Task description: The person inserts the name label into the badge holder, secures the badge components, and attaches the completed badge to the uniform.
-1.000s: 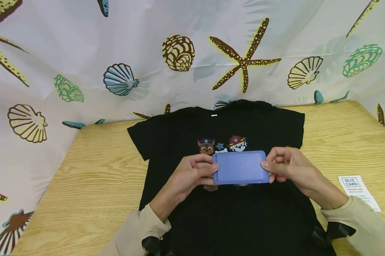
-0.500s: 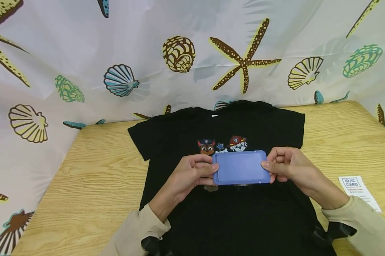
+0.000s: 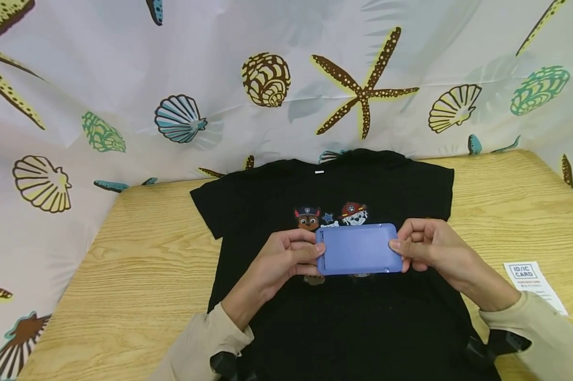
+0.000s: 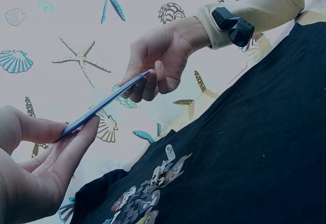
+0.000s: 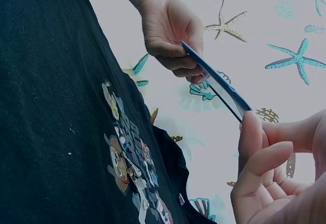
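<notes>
A flat blue-purple card holder (image 3: 360,248) with a raised rim is held level by its two short ends above a black T-shirt (image 3: 353,328). My left hand (image 3: 286,254) pinches its left end, thumb on the near face. At the other end, my right hand (image 3: 429,251) pinches it between thumb and fingers. Both wrist views show the holder edge-on as a thin slab, apart from the shirt. Cartoon dog heads are printed on the shirt's chest; the holder hides part of the print in the head view.
The shirt lies spread on a wood-grain table (image 3: 138,275), its collar toward the back. To the right lies a white paper slip (image 3: 534,286) printed "ID/IC CARD". Behind the table hangs a pale cloth (image 3: 219,63) patterned with shells and starfish.
</notes>
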The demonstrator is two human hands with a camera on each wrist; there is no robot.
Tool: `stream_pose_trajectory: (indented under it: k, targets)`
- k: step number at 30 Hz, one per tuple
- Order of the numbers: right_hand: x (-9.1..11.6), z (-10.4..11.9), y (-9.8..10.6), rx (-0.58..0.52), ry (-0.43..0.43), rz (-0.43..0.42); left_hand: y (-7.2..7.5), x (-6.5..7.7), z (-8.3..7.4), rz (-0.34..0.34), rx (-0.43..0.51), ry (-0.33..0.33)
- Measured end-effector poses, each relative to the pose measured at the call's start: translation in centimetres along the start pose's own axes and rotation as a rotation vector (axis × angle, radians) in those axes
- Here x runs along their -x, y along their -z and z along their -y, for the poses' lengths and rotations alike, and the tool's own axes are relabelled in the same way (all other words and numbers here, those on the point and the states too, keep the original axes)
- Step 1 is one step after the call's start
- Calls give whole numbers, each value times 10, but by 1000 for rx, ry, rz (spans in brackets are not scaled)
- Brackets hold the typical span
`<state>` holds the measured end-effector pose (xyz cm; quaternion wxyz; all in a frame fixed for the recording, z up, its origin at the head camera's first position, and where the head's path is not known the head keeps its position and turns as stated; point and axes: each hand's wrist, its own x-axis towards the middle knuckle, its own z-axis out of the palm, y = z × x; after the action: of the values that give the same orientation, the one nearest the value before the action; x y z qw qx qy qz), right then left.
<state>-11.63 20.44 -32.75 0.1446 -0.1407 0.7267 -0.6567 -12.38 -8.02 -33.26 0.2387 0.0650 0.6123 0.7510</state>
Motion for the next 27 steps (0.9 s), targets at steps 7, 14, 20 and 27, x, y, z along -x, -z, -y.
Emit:
stream_pose_trajectory:
  k: [7,14,20,27]
  targets:
    - [-1,1,-1,54,-37,-36,0,0,2,-6,15,-10]
    - [-2,0,2,7,-140,-74,-2,-2,4,-3,7,-7]
    - [-3,0,1,-18,-143,-59,-2,-4,4,-11,-1,12]
    - [-6,0,0,4,-153,-41,0,-3,1,-7,9,22]
